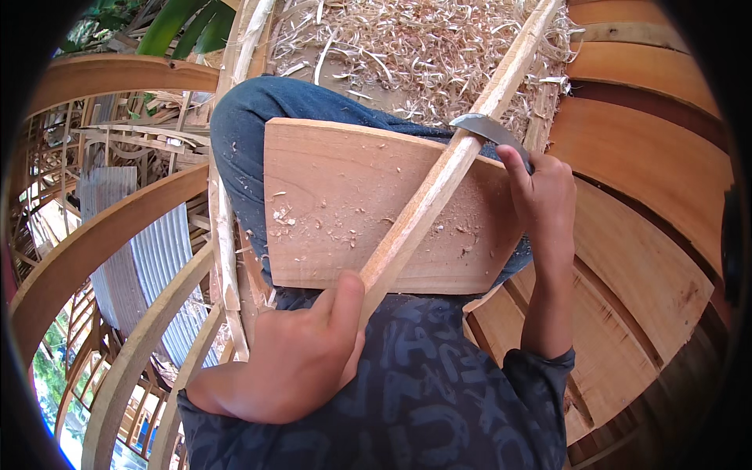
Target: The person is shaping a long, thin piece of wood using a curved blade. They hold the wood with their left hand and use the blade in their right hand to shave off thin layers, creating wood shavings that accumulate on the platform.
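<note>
A long, squared wooden stick [429,205] slants from my belly up to the far right, its upper face pale and freshly cut. Around its near end my left hand [301,345] is closed. My right hand [546,196] grips a knife [484,127], its handle mostly hidden by the fingers. The curved grey blade lies across the stick, touching its upper face just past the far edge of the board. Under the stick, a flat wooden board [337,184] with small shavings on it rests on my lap, over my blue trousers [243,133].
A thick layer of curled wood shavings [423,55] covers the surface ahead. Curved wooden planks [634,149] line the right side. To the left stand curved wooden ribs [117,211], with corrugated metal sheets [160,251] and loose wood strips beyond. Green leaves [188,27] hang at the far left.
</note>
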Motion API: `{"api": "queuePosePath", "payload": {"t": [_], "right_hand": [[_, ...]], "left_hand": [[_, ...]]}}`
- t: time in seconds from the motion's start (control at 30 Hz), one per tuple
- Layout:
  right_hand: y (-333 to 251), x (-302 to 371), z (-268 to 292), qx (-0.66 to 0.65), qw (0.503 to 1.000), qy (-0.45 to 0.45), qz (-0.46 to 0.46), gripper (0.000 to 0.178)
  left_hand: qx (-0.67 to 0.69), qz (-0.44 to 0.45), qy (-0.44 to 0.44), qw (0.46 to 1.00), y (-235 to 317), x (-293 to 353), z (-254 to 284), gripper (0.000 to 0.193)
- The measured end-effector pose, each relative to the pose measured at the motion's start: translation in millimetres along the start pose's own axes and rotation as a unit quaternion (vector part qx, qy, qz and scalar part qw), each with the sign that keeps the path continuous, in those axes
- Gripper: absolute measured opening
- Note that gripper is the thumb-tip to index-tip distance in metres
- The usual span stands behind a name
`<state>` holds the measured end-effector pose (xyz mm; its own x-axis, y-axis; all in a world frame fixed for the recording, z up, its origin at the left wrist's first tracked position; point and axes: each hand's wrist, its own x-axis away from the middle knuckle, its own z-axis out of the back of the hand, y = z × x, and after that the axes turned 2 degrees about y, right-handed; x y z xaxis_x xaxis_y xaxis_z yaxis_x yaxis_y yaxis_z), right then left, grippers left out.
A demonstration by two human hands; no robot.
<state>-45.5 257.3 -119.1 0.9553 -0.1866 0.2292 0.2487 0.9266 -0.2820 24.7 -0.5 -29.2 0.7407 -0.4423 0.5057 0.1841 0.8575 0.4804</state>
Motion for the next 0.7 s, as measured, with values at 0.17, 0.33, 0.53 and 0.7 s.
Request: {"api": "queuePosePath", "payload": {"t": [0.17,0.33,0.53,0.7], "right_hand": [[-32,36,1,-0.005,0.986,-0.022,0.165,0.07],[-1,-16,1,-0.019,0.998,-0.053,0.006,0.074],[-29,17,1,-0.008,0.988,-0.043,0.148,0.073],[11,-40,4,-0.013,0.999,-0.045,0.007,0.076]], "left_hand": [[-0.006,0.011,-0.009,1.0,1,-1,3,0.047],[0.012,0.015,-0.003,1.0,0,-2,2,0.047],[0.003,0.037,-0.032,0.999,2,-3,4,0.046],[-0.005,-0.007,-0.009,1.0,-5,-5,-2,0.044]]}}
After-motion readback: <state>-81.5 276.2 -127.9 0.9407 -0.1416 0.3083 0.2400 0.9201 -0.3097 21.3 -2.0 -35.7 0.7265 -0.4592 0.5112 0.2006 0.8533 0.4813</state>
